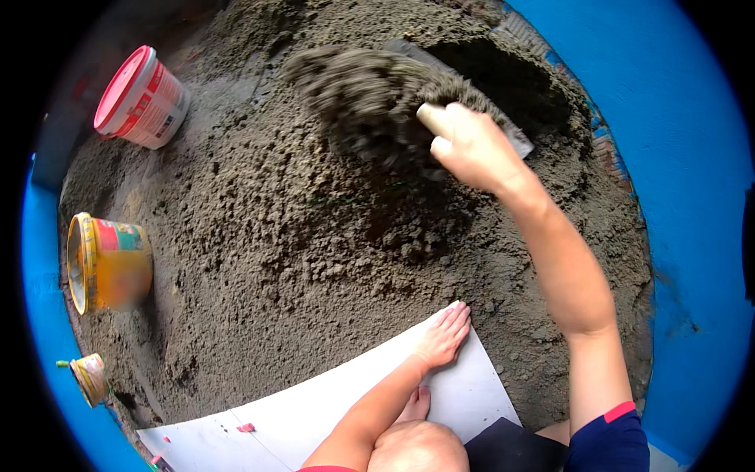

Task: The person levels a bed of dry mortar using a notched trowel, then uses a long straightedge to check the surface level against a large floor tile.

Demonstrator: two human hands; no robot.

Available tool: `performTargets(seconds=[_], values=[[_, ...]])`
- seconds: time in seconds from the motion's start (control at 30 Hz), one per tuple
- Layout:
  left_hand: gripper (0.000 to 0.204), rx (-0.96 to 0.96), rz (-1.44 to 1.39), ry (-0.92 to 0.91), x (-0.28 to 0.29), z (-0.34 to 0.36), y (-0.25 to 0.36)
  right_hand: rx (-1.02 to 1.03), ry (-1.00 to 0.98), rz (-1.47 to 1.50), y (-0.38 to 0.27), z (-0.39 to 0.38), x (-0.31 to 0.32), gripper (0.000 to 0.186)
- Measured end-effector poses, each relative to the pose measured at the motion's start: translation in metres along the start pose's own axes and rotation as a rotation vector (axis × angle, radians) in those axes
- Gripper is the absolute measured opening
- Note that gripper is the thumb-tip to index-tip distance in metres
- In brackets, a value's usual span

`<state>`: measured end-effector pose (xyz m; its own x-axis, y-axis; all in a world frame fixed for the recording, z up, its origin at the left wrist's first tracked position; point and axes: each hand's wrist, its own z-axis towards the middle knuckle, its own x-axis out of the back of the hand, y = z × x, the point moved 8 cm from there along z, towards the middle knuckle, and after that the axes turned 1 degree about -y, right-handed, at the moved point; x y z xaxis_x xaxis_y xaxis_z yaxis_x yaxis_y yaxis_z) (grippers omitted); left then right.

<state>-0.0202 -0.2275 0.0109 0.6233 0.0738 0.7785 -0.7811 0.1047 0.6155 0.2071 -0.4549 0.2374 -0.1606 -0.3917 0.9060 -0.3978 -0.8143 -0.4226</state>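
Right hand (476, 149) wraps trowel handle (430, 119), best hold; blade (515, 137) likely stiff, load-heavy. Left hand (442, 338) flat on white board (472, 393).

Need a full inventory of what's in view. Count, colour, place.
grey-brown, crumbly mortar-like mix: one spread, across the floor
straight-edged metal trowel with pale handle: 1, grey, upper right of centre, mix on it
round plastic bucket with red lid: 1, white and red, upper left
round plastic bucket: 1, yellow, left
small round pot: 1, pale yellow, lower left
flat smooth board: 1, white, bottom
small chips: a few, red, board's left part
painted walls: 2, blue, left and right
right hand: 1, bare, gripping the trowel handle
left hand: 1, bare, flat on the board
foot: 1, bare, bottom centre
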Motion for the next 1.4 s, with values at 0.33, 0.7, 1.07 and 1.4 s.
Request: performTargets(seconds=[0.33,0.7,1.07,1.4], values=[[0.071,0.013,-0.035,-0.059,-0.022,0.003,-0.005,-0.987,0.007,0.904,0.206,-0.270,-0.042,0.022],[0.058,0.063,0.097,-0.164,-0.016,0.004,-0.007,-1.259,0.064,1.263,0.250,-0.299,-0.124,0.019],[0.056,0.043,0.051,-0.111,-0.008,0.001,-0.004,-1.140,0.462,1.110,0.337,-0.136,-0.170,0.016],[0.061,0.038,0.087,-0.125,-0.010,0.006,-0.001,-0.493,0.365,0.477,0.192,-0.069,-0.052,0.024]])
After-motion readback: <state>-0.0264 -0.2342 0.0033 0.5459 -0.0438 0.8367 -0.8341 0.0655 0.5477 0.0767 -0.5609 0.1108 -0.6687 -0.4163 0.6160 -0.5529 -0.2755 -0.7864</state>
